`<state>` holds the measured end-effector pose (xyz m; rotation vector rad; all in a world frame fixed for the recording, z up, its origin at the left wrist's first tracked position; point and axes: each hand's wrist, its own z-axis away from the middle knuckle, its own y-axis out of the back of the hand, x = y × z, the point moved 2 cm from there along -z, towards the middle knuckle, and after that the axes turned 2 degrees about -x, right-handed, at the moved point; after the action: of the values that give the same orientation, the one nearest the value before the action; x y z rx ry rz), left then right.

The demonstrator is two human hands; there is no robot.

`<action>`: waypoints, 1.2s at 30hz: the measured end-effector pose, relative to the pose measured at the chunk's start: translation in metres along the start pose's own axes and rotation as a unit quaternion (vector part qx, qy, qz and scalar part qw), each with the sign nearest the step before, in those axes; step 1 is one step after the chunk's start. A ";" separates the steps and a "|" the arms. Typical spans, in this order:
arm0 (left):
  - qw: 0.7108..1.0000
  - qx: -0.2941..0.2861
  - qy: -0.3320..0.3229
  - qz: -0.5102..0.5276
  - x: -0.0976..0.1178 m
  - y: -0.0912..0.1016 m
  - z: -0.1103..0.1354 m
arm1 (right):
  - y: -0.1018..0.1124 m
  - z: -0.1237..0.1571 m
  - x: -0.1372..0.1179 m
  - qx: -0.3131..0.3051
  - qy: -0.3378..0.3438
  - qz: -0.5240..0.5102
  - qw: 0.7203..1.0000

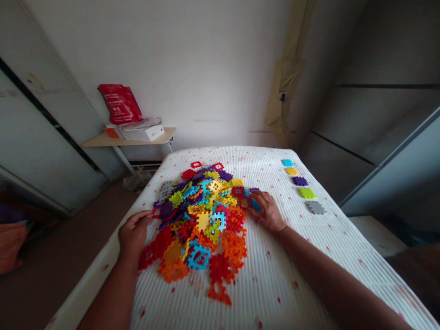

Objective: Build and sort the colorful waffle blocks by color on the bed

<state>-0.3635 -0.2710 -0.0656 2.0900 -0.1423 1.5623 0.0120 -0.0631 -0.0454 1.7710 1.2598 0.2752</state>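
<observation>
A heap of colourful interlocking plastic tiles (202,220) lies in the middle of a white covered bed. Some are solid squares with toothed edges; others have cut-out windows. At the heap's left edge, my left hand (133,233) has its thumb and fingers closed on a red tile (156,214). On the opposite side, the fingers of my right hand (267,211) curl over a blue tile (255,205), partly hiding it. Single toothed tiles form a row to the right: blue (287,162), yellow (292,171), purple (300,181), green (307,193) and grey (315,207).
The ribbed white bed cover (275,284) has small red marks. Back left, a small table (137,140) bears a red bag (120,104) and a white box (146,132). A wall stands behind the bed, with a taped socket (283,96); grey cabinets (385,114) are at right.
</observation>
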 end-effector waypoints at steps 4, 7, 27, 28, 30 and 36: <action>1.000 0.002 0.006 -0.003 -0.001 -0.001 -0.001 | -0.001 -0.010 -0.001 0.002 -0.003 -0.004 1.000; 1.000 0.007 0.014 -0.009 0.000 -0.001 0.000 | -0.004 -0.027 0.000 0.012 -0.013 -0.010 1.000; 1.000 0.013 0.014 0.000 0.003 -0.001 0.001 | -0.013 -0.042 -0.017 0.001 0.016 -0.068 0.998; 1.000 0.013 0.012 -0.001 0.004 -0.001 0.001 | -0.009 -0.041 -0.024 0.004 0.027 -0.084 0.996; 1.000 0.012 0.012 0.003 0.004 -0.001 0.001 | -0.004 -0.038 -0.039 -0.018 0.040 -0.108 0.993; 1.000 0.020 -0.001 0.011 0.006 -0.001 0.002 | -0.011 -0.026 -0.070 -0.128 0.030 -0.034 0.991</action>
<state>-0.3589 -0.2697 -0.0609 2.1282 -0.1354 1.5872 -0.0432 -0.1071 -0.0176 1.5076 1.2631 0.4337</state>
